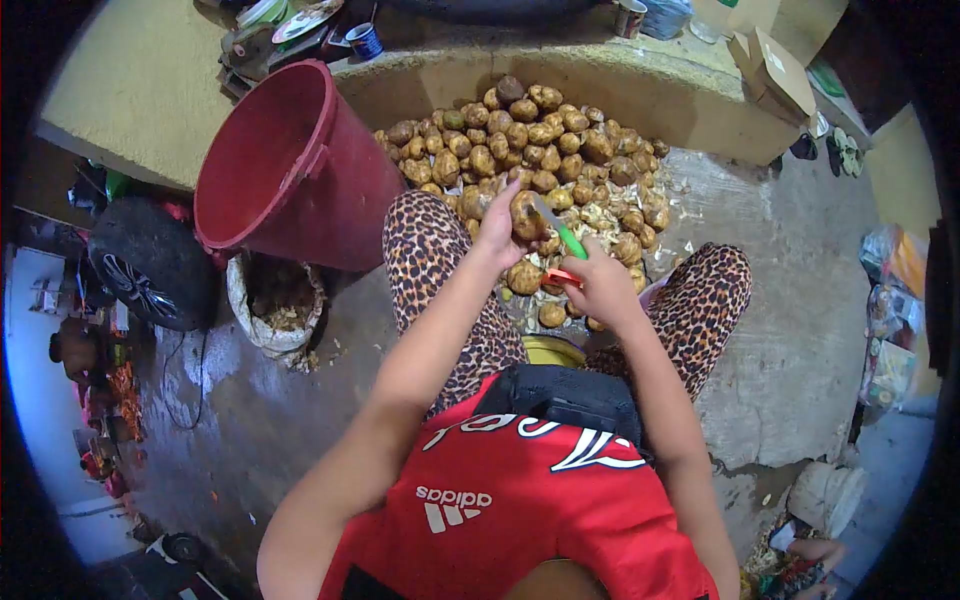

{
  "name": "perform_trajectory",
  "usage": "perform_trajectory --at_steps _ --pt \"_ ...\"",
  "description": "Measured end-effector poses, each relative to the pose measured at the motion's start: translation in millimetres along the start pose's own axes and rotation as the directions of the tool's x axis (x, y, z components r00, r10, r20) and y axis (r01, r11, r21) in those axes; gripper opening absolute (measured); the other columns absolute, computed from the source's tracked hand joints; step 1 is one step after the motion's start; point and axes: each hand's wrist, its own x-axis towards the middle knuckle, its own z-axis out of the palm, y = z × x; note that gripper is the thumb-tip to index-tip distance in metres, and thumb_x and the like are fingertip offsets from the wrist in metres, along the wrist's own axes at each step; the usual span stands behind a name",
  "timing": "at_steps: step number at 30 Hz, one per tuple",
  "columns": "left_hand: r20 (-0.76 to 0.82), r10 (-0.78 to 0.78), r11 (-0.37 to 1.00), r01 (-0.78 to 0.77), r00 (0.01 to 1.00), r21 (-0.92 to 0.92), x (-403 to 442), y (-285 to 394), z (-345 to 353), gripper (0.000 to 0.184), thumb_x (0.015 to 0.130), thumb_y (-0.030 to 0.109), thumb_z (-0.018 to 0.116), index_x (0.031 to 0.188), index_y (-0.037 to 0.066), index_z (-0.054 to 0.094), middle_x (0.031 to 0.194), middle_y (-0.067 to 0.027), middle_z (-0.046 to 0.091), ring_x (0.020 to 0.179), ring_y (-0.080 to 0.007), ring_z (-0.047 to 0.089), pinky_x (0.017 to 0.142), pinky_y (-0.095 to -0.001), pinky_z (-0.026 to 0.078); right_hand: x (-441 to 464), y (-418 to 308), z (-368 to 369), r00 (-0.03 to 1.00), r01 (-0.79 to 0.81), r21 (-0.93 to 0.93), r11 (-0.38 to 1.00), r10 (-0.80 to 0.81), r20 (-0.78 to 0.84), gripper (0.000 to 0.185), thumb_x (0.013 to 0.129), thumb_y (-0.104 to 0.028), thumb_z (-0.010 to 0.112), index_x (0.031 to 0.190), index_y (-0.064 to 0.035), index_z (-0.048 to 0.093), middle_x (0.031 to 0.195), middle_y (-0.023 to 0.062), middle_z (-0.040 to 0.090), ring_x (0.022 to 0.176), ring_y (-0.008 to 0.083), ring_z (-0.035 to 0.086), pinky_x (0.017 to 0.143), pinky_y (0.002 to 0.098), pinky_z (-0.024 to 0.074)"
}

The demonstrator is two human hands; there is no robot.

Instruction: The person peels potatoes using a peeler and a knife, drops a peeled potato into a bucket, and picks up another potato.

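Observation:
My left hand (497,228) is wrapped round a brown, round tuber (527,215) between my knees. In my right hand (600,283) is a knife (571,241) with a green handle part, its blade against the tuber's right side. A small orange-red object (562,278) also shows at the fingers of my right hand; I cannot make out whether it belongs to the knife. Just beyond both hands lies a large heap of similar brown tubers (520,130), with pale peelings (594,218) scattered among them.
A big red bucket (350,190) leans at the left, above a white sack (270,335) of brown scraps. Further left is a wheel (150,265). A low ledge (440,68) runs behind the heap. A cardboard box (775,75) is at the upper right. A yellow container (552,350) sits between my legs.

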Motion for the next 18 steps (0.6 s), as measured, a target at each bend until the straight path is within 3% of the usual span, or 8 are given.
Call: perform_trajectory --at_steps 2,5,12,18 --pt "-0.13 -0.03 0.997 0.021 0.991 -0.071 6 -6 -4 0.04 0.084 0.046 0.047 0.096 0.008 0.054 0.077 -0.0057 0.059 0.07 -0.0203 0.058 0.06 -0.0369 0.05 2 -9 5 0.999 0.027 -0.101 0.995 -0.023 0.036 0.01 0.07 -0.018 0.061 0.077 -0.0111 0.061 0.085 0.0125 0.05 0.066 0.0304 0.058 0.057 0.0404 0.0484" --pt "-0.143 -0.071 0.992 0.055 0.987 -0.115 16 -13 -14 0.041 0.084 0.045 0.048 0.096 0.007 0.054 0.08 -0.0069 0.058 0.074 -0.0222 0.058 0.068 -0.0399 0.05 3 -6 21 0.998 0.034 -0.18 0.983 -0.024 0.054 0.007 0.068 -0.014 0.06 0.074 -0.0104 0.06 0.084 0.0117 0.049 0.064 0.0287 0.058 0.055 0.04 0.0482" --pt "-0.133 -0.086 0.994 0.076 0.987 -0.078 23 -19 -26 0.04 0.085 0.043 0.045 0.095 0.005 0.054 0.08 -0.0078 0.058 0.07 -0.0218 0.058 0.064 -0.038 0.051 5 0 33 0.996 0.078 -0.161 0.984 -0.072 0.047 0.007 0.069 -0.011 0.058 0.075 -0.0085 0.06 0.08 0.0135 0.046 0.059 0.0291 0.057 0.053 0.04 0.0473" --pt "-0.206 0.007 0.997 -0.024 0.979 -0.079 23 -22 -23 0.038 0.086 0.04 0.043 0.096 0.005 0.054 0.08 -0.0076 0.059 0.068 -0.021 0.058 0.062 -0.0362 0.05 3 2 33 0.993 0.075 -0.14 0.987 -0.06 0.106 0.008 0.072 -0.013 0.055 0.078 -0.0087 0.059 0.08 0.0139 0.046 0.058 0.0283 0.057 0.051 0.0396 0.0476"
